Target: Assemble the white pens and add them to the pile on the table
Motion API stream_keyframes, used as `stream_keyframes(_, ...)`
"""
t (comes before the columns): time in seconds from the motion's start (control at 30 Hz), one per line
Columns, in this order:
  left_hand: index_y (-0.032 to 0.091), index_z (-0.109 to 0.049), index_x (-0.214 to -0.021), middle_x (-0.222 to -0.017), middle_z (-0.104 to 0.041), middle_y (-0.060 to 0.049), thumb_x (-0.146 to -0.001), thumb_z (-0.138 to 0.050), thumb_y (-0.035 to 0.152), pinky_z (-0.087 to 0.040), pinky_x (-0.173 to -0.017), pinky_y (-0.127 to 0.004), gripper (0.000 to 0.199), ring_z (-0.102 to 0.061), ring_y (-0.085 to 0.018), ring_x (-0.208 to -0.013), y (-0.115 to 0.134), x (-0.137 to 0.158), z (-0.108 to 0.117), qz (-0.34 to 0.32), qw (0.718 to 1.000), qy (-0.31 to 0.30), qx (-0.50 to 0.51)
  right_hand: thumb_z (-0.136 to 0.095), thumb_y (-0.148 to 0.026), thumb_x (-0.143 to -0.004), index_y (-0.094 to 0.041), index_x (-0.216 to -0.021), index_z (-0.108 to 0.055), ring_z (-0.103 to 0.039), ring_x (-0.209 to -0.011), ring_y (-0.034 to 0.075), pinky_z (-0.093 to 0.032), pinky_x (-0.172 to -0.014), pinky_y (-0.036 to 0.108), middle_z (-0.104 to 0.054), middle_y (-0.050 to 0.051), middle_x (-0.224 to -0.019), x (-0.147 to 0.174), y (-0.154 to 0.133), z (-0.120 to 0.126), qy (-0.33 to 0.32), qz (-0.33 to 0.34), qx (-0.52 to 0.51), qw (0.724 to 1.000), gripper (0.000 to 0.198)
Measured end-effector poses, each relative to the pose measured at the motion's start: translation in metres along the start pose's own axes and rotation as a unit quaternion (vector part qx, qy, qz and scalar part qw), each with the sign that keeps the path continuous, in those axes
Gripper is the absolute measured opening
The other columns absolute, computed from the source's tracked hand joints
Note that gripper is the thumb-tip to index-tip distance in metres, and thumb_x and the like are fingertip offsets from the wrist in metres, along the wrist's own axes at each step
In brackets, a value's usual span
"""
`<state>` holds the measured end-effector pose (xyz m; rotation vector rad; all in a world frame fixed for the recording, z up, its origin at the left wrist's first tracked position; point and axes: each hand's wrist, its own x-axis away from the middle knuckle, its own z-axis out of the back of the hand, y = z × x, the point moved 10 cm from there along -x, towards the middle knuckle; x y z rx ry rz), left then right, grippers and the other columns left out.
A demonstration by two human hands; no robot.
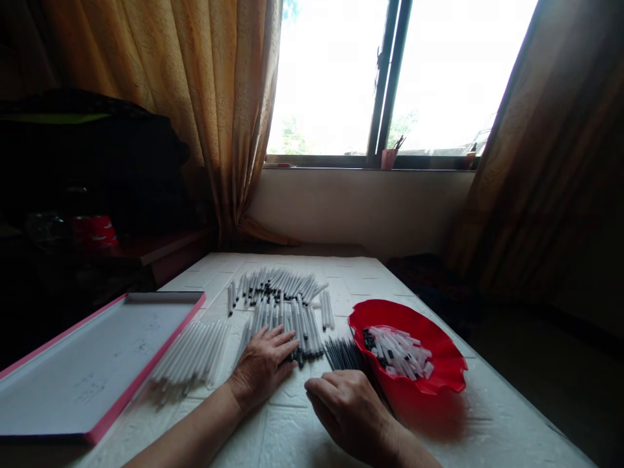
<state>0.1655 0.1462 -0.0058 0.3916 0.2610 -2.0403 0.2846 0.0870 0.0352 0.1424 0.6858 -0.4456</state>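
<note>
My left hand (263,367) lies flat on the white table (487,429), fingers spread, its fingertips on a row of grey pen barrels (297,328). My right hand (348,409) rests palm down just right of it, fingers curled, beside a bunch of thin dark refills (344,353); whether it grips any is hidden. A red wavy-edged bowl (439,377) with several small white pen parts (397,351) stands right of the refills. More pen barrels (275,285) lie farther back, and a blurred pile of clear tubes (192,357) lies to the left.
A white board with a pink rim (92,364) lies at the table's left edge. Curtains hang either side of a bright window, with a small pink cup (389,158) on its sill. Dark clutter and a red object (95,232) sit at the left.
</note>
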Motion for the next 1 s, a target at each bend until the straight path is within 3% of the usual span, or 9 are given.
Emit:
stream_keyframes(0.37, 0.019, -0.065, -0.125, -0.129, -0.068, -0.008, -0.098, -0.068, 0.027, -0.051, -0.104, -0.056, 0.028, -0.065, -0.028, -0.121, 0.016, 0.001, 0.047, -0.083, 0.989, 0.106, 0.065, -0.043, -0.008, -0.091, -0.021, -0.072, -0.056, -0.051, -0.047, 0.011, -0.027, -0.051, 0.029, -0.06, -0.003, -0.057, 0.003, -0.018, 0.0, 0.003, 0.045, -0.038, 0.998, 0.027)
stream_keyframes(0.53, 0.017, -0.065, -0.118, -0.113, -0.072, -0.005, -0.103, -0.061, 0.028, -0.06, -0.089, -0.042, 0.019, -0.071, -0.02, -0.102, 0.01, 0.0, 0.091, -0.073, 0.967, 0.21, 0.126, -0.043, -0.007, -0.091, -0.021, -0.073, -0.058, -0.049, -0.044, 0.011, -0.025, -0.049, 0.029, -0.059, -0.004, -0.055, 0.004, -0.017, 0.002, 0.02, 0.053, -0.031, 0.998, 0.027)
stream_keyframes(0.67, 0.019, -0.059, -0.11, -0.085, -0.067, 0.0, -0.112, -0.037, 0.036, -0.056, -0.067, -0.028, 0.028, -0.067, -0.014, -0.072, 0.011, 0.007, 0.118, -0.055, 0.959, 0.246, 0.126, -0.039, -0.01, -0.097, -0.021, -0.073, -0.06, -0.052, -0.044, 0.01, -0.027, -0.048, 0.029, -0.059, -0.004, -0.054, 0.005, -0.012, 0.0, 0.029, 0.048, -0.023, 0.998, 0.033)
stream_keyframes(0.77, 0.023, -0.058, -0.104, -0.075, -0.062, 0.003, -0.11, -0.04, 0.038, -0.048, -0.054, -0.024, 0.024, -0.062, -0.013, -0.058, 0.026, 0.016, 0.107, -0.066, 0.974, 0.193, 0.096, -0.033, -0.018, -0.106, -0.021, -0.071, -0.058, -0.056, -0.045, 0.01, -0.032, -0.049, 0.028, -0.06, -0.003, -0.055, 0.008, -0.006, -0.004, 0.033, 0.028, -0.022, 0.999, 0.043)
stream_keyframes(0.9, 0.022, -0.053, -0.11, -0.076, -0.07, 0.003, -0.109, -0.033, 0.027, -0.05, -0.055, -0.025, 0.021, -0.069, -0.015, -0.061, 0.042, 0.036, 0.066, -0.1, 0.986, 0.119, 0.063, -0.026, -0.038, -0.113, -0.023, -0.07, -0.055, -0.058, -0.041, 0.009, -0.032, -0.044, 0.026, -0.061, -0.004, -0.052, 0.015, 0.003, -0.015, 0.022, -0.022, -0.014, 0.999, 0.055)
stream_keyframes(1.0, 0.025, -0.047, -0.093, -0.064, -0.064, 0.007, -0.108, -0.032, 0.021, -0.043, -0.046, -0.025, 0.021, -0.063, -0.013, -0.048, 0.038, 0.049, 0.038, -0.099, 0.989, 0.095, 0.057, -0.042, -0.044, -0.109, -0.025, -0.07, -0.053, -0.057, -0.036, 0.008, -0.027, -0.039, 0.027, -0.062, -0.008, -0.05, 0.022, 0.002, -0.03, -0.012, -0.055, -0.009, 0.998, 0.045)
